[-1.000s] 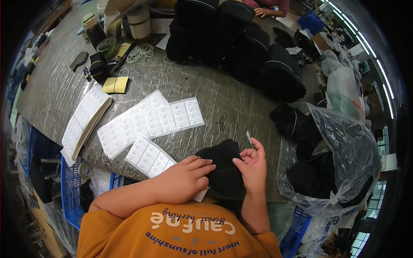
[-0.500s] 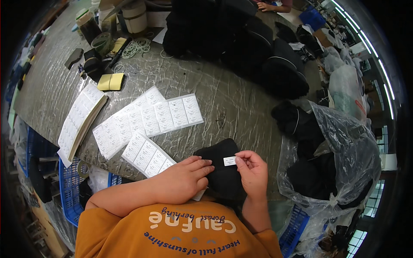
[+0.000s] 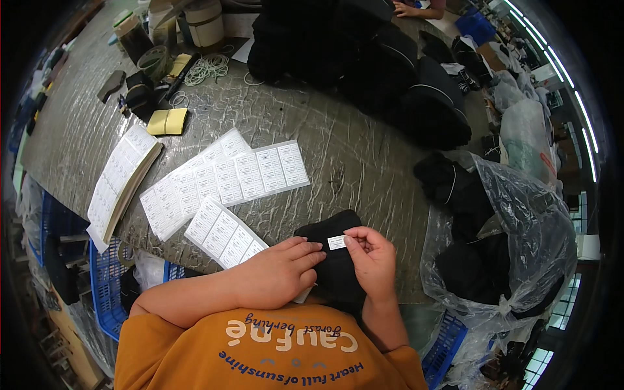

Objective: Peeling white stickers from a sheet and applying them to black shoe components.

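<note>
A folded piece of black fabric [image 3: 339, 276] lies on the table in front of me. My left hand [image 3: 286, 270] rests flat over its left side, fingertips on the cloth. My right hand [image 3: 374, 259] pinches a small white label sticker [image 3: 337, 242] by its right end between thumb and index finger. The sticker is over the upper part of the fabric; whether it touches the cloth I cannot tell. A sheet of white label stickers [image 3: 224, 233] reaches in beside my left hand, its lower end partly hidden under the hand.
More sticker sheets [image 3: 263, 172] and a thick stack of label sheets [image 3: 123, 182] lie to the left. Dark bundles [image 3: 429, 97] fill the far right; a clear plastic bag [image 3: 526, 214] with black goods is at right. Blue baskets [image 3: 107, 286] stand below the edge. Another person's hand [image 3: 406, 10] shows at the top.
My right hand has moved a little to the left with the label sticker, bringing it closer to my left fingertips. My left hand stays almost in place.
</note>
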{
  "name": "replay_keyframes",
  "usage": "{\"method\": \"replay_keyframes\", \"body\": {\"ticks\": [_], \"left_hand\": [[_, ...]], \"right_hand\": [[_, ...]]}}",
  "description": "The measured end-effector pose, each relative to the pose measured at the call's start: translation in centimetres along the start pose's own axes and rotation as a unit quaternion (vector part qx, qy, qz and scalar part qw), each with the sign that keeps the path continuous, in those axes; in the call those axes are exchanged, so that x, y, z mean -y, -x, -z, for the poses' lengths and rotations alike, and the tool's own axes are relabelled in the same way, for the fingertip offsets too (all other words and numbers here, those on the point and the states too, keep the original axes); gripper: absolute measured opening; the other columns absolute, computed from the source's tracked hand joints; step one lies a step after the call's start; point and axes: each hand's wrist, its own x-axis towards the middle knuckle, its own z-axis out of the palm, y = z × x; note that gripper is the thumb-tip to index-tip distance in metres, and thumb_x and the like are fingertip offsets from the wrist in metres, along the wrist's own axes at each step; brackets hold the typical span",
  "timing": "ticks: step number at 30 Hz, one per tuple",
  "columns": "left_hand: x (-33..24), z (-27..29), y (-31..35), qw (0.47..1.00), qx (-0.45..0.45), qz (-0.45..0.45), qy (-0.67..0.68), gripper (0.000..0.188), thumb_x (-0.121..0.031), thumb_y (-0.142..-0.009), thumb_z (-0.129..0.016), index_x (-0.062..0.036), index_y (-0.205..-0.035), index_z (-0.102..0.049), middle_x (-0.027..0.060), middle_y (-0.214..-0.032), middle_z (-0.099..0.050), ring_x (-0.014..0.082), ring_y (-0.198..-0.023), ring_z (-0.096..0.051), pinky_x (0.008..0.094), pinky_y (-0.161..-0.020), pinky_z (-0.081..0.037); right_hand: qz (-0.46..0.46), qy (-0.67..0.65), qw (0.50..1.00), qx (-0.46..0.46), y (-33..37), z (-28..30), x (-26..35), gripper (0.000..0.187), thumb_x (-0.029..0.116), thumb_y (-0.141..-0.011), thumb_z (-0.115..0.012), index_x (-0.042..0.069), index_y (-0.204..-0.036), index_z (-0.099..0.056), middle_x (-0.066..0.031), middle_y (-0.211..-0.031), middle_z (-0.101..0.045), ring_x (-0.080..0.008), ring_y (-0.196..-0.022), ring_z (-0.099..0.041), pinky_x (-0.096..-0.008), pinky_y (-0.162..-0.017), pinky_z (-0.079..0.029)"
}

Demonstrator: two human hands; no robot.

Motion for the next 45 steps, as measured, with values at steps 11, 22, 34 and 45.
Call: {"method": "replay_keyframes", "body": {"ticks": [11,22,34,45], "left_hand": [[-0.1,0.4,-0.5,1.0,0.007,0.014,0.018,0.017,-0.016,-0.08,-0.058,0.0005,-0.081,-0.061,0.0231,-0.135,-0.05,0.0327,-0.126,-0.048,0.0491,-0.108,-0.034],[-0.4,0.3,-0.8,0.994,0.078,0.025,-0.072,0.02,-0.019,-0.08,-0.055,-0.0029,-0.087,-0.064,0.0209,-0.142,-0.045,0.0283,-0.124,-0.05,0.051,-0.109,-0.031],[-0.5,0.4,-0.9,0.994,0.06,0.033,-0.083,0.016,-0.017,-0.079,-0.059,-0.0025,-0.082,-0.063,0.0195,-0.137,-0.051,0.0275,-0.118,-0.053,0.0517,-0.107,-0.033],[0.0,1.0,0.1,0.998,-0.038,0.041,0.012,0.015,-0.011,-0.071,-0.069,-0.0026,-0.079,-0.06,0.0162,-0.126,-0.059,0.0325,-0.113,-0.056,0.049,-0.097,-0.043]], "right_hand": [[0.007,0.034,0.999,0.003,-0.2,0.1,-0.7,0.009,-0.003,-0.09,-0.062,-0.004,-0.098,-0.065,-0.0011,-0.086,-0.064,-0.0041,-0.073,-0.058,-0.0181,-0.068,-0.047],[0.004,0.111,0.992,-0.066,0.3,-0.3,0.5,0.043,-0.002,-0.083,-0.068,0.001,-0.119,-0.044,-0.0062,-0.073,-0.064,-0.0086,-0.06,-0.059,-0.0237,-0.057,-0.048],[0.036,0.236,0.967,-0.092,-1.4,0.5,-0.8,0.029,0.003,-0.08,-0.071,0.0,-0.102,-0.053,-0.0067,-0.065,-0.057,-0.0174,-0.054,-0.055,-0.0296,-0.055,-0.047],[-0.01,0.012,0.997,-0.08,-1.4,3.5,-1.1,0.014,0.001,-0.084,-0.067,0.005,-0.082,-0.054,0.0048,-0.07,-0.052,-0.0021,-0.064,-0.045,-0.0192,-0.057,-0.037]]}}
